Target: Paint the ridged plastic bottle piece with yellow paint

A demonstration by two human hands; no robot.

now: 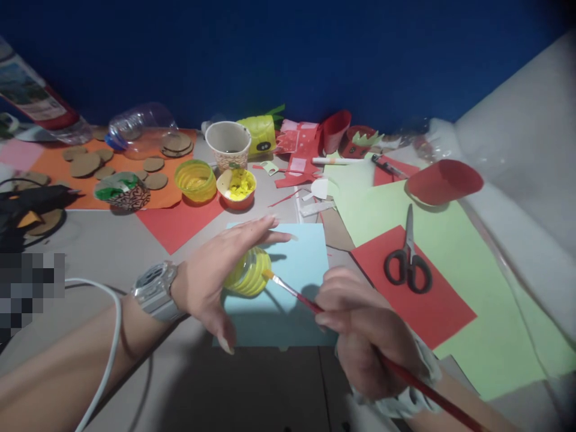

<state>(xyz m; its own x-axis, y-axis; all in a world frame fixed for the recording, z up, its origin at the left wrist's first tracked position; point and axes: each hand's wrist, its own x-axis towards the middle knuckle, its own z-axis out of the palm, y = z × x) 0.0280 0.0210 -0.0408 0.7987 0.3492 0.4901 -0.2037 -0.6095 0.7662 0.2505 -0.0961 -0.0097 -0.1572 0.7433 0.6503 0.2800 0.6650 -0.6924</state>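
Note:
My right hand (364, 330) is closed around a red-handled paintbrush (302, 298). The brush's yellow-coated tip meets the side of a ribbed plastic bottle piece (249, 273), clear with yellow paint on it. That piece lies on a light blue paper sheet (306, 246). My left hand (220, 264) is beside the piece, fingers stretched out and thumb spread apart; whether the palm presses on it is hidden. Beyond them stand a small cup of yellow paint (238, 189) and a yellow-painted ribbed plastic cup (195, 181).
Black-handled scissors (408, 258) lie on red paper (427, 300), over green paper (486, 270). Cardboard discs (85, 164) and a clear bottle (144, 129) rest on orange paper. A paper cup (228, 144) stands at the back. A white cable (117, 318) crosses my left forearm.

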